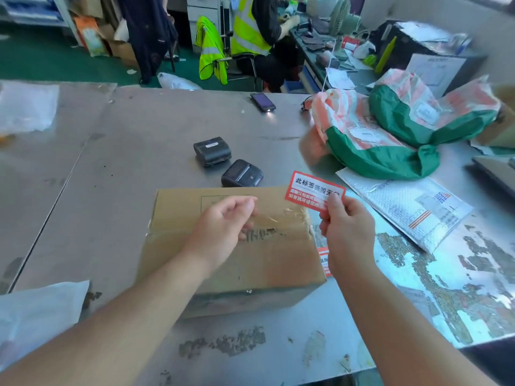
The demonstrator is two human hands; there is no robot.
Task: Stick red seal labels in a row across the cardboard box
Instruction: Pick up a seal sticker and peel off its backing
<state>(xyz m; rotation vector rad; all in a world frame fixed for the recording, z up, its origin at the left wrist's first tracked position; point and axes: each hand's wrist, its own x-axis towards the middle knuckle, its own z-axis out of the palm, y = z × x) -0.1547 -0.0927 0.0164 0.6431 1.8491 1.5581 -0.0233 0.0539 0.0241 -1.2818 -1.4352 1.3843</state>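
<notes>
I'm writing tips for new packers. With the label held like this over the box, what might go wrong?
The right hand pinches the red seal label by one corner, so its free end may droop or fold onto itself. The box top carries wrinkled clear tape and a torn patch, where the label may stick poorly or crease. The left hand hovers over the cardboard box, possibly blocking alignment.

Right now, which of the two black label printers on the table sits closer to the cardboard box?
The right-hand printer, lying almost against the back edge of the cardboard box. The other printer sits farther back and to the left, with bare table between it and the box.
</notes>
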